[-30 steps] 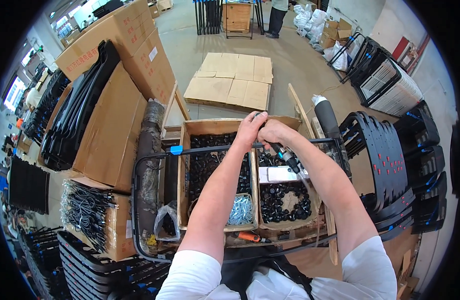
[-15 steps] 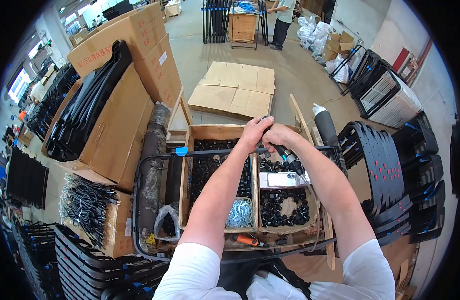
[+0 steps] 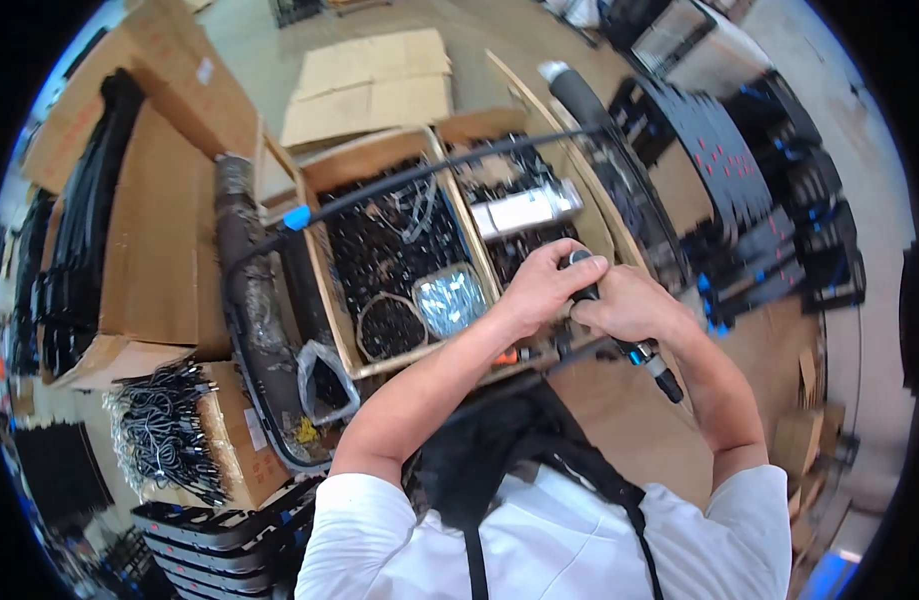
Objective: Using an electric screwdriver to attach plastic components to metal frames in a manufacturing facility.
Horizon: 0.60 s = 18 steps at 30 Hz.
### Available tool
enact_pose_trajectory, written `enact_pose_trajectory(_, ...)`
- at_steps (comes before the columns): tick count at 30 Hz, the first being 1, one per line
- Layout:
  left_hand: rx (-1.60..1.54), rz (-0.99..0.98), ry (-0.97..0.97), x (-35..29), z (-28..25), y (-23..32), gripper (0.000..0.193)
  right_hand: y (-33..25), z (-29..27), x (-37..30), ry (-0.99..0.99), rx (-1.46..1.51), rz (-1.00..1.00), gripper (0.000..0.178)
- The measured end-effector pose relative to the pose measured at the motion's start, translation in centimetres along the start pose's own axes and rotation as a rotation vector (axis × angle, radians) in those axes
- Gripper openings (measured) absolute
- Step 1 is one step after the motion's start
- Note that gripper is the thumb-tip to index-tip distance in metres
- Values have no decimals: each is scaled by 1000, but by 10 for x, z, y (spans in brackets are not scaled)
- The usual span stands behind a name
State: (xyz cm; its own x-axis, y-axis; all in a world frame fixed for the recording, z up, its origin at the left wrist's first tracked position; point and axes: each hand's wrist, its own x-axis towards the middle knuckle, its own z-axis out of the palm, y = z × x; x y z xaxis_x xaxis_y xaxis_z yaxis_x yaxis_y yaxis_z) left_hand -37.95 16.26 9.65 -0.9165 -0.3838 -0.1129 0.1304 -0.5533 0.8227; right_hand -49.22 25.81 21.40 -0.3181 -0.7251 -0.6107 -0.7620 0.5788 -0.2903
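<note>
A black inline power screwdriver [image 3: 639, 354] with a blue ring is gripped in both hands, above the near right end of a wooden parts box [image 3: 336, 290]. My right hand [image 3: 631, 305] is wrapped round its body. At the upper end, my left hand [image 3: 547, 290] closes on it with the thumb along the top. The tool's tip points down to the right, toward my right forearm. A black tubular frame [image 3: 379, 195] lies across the box, with a blue clip [image 3: 297, 217] at its far left corner. My arms hide part of the frame's near side.
Black small parts [image 3: 384, 245] and a tray of silvery screws [image 3: 449, 300] fill the box, beside a pale, blurred phone-like object [image 3: 524, 210]. Cartons [image 3: 159, 230] and bundled cables [image 3: 164, 430] stand left. Stacked grey-black panels [image 3: 724, 160] stand right. Flattened cardboard [image 3: 369, 85] lies beyond.
The view has turned and tilted down. Both hands, with the power screwdriver, have come from the box's far side toward my body and to the right.
</note>
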Motion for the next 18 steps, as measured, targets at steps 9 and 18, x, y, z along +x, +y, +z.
enact_pose_trajectory(9,79,-96,-106,-64,47,-69,24,28,76,-87,-28,132,146,46)
enact_pose_trajectory(18,187,62,40,-89,70,-92,28,72,114,-90,64,5,-72,45)
